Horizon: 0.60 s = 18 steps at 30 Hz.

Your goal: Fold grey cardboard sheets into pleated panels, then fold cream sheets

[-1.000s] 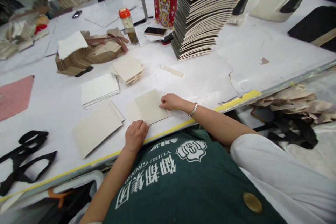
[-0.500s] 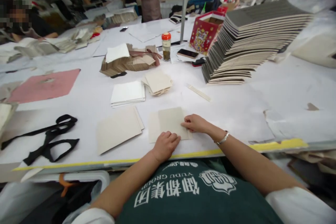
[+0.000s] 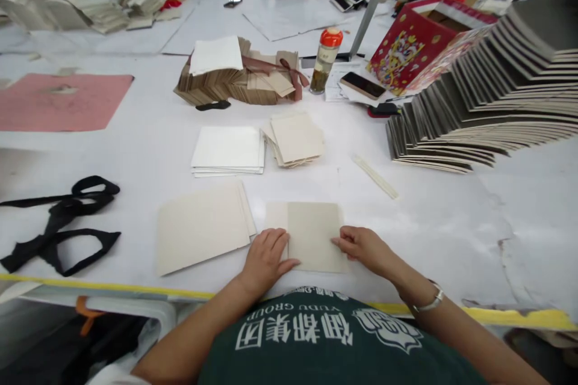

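A greyish-beige card lies over a paler sheet, which shows as a strip along its left side. My left hand rests on that strip at the card's left edge, fingers stretched out and thumb along the lower edge. At the opposite edge, my right hand has curled fingers, with thumb and forefinger pinching the card's border. Just left of my left hand are larger beige boards, overlapping one another.
Behind are white cards, small beige cards and narrow strips. Black cloth strips lie left. A tall leaning stack of dark-faced boards, a red box, a phone and a jar stand right.
My left hand has moved from the card's lower edge to its left side, its thumb now spread. My right hand stays at the right edge. The view has tilted downward.
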Available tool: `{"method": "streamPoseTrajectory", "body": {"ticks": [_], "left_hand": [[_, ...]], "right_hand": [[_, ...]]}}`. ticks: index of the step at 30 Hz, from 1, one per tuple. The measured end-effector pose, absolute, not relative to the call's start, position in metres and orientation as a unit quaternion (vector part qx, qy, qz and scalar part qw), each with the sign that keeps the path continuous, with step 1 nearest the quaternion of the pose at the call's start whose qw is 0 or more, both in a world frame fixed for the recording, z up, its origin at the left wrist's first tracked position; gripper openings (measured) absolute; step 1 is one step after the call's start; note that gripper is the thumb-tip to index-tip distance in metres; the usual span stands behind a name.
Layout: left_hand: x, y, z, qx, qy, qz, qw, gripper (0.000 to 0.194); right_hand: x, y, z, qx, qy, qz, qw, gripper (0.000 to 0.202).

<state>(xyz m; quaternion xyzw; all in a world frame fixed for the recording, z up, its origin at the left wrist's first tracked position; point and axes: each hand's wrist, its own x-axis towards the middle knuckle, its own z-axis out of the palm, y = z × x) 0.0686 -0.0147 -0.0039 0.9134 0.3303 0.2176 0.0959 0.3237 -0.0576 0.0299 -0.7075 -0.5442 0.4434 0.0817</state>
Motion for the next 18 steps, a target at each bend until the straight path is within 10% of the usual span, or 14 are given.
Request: {"method": "streamPoseTrajectory", "body": {"ticks": [18], "left_hand": [[0.072, -0.003, 0.007, 0.951, 0.267, 0.152, 0.031, 0.035]], "right_hand": [[0.312, -0.043, 0.05, -0.75, -0.592, 0.276, -0.103, 0.026]]}}
